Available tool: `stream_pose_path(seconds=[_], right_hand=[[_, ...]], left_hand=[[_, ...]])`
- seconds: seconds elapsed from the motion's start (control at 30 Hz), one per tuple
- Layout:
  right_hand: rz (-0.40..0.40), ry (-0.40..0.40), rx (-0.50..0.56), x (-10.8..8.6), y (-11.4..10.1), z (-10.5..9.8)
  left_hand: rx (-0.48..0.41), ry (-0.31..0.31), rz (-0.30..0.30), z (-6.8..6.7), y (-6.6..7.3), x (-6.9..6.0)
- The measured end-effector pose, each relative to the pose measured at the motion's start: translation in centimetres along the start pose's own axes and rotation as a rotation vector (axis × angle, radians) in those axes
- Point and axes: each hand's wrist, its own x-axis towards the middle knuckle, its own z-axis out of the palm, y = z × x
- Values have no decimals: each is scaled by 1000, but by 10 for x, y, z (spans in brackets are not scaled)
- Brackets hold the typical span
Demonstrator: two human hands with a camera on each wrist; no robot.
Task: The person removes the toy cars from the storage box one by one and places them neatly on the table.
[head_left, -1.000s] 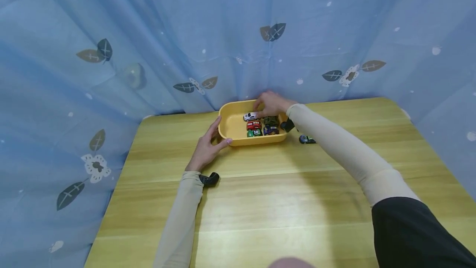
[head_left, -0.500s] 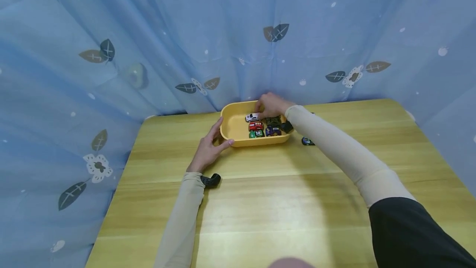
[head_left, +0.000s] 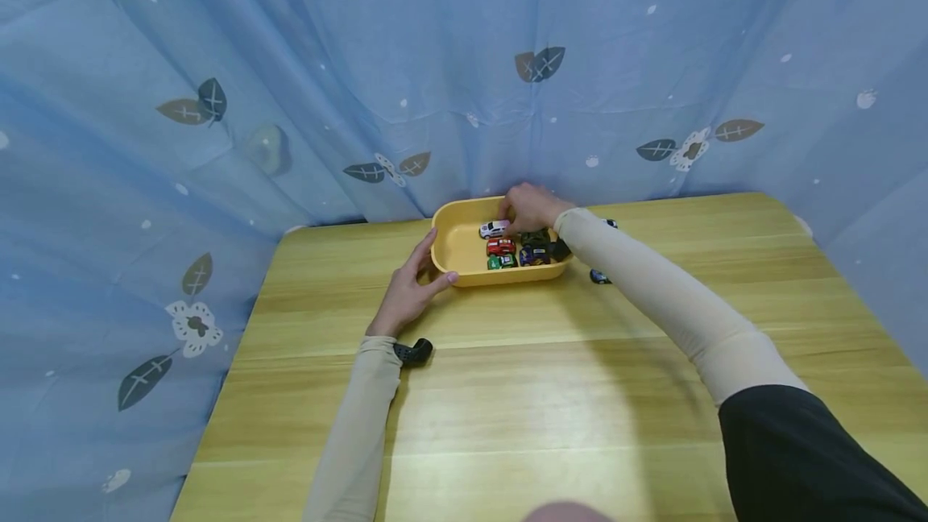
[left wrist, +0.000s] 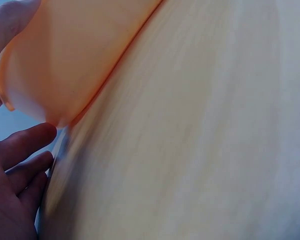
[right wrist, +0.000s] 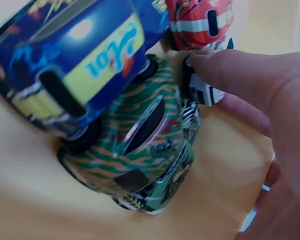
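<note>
A yellow tray [head_left: 507,277] at the back of the table holds several toy cars. My left hand [head_left: 408,294] grips its left end, with the thumb at the near side and the fingers on the end wall; the left wrist view shows fingertips against the outer wall [left wrist: 75,60]. Reaching inside, my right hand [head_left: 532,208] pinches a white toy car [head_left: 494,229] between thumb and finger. Below that car lie a red car [head_left: 500,246] and a green one [head_left: 502,262]. A camouflage car [right wrist: 125,135] and a blue-purple car [right wrist: 90,65] lie to their right.
Right of the tray, a small toy car [head_left: 598,276] lies on the wooden table [head_left: 507,393], partly hidden by the right sleeve [head_left: 652,288]. Another car [head_left: 611,223] peeks out above the sleeve. A blue curtain [head_left: 464,63] hangs directly behind the table.
The view has shifted slightly. Both hands keep nearly the same places on and in the tray. A car behind the right sleeve now shows at its upper edge.
</note>
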Motion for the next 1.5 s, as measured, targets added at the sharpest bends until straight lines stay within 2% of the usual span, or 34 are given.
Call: stream_pose_path(seconds=[0.13,0.47,0.6,0.8,0.93,1.2,1.5], right_hand=[[-20,29,-15,-5,-2,-2],[-183,132,-98,-16,-5,-13],[-218,161,-114,-22,-5,-14],[-246,193,-57,-31,-2,-26],[-269,188,-10,-37,1,-40],[-243,170,30,-58,11,-63],[-201,172,66,-87,35,-73]], left_hand=[[2,-4,1,0,0,0],[-8,-2,14,0,2,-1],[-10,-6,4,0,0,-2],[-12,-3,9,0,0,-2],[-11,-3,23,0,-1,0],[-2,1,6,-1,2,2],[-3,-2,3,2,2,2]])
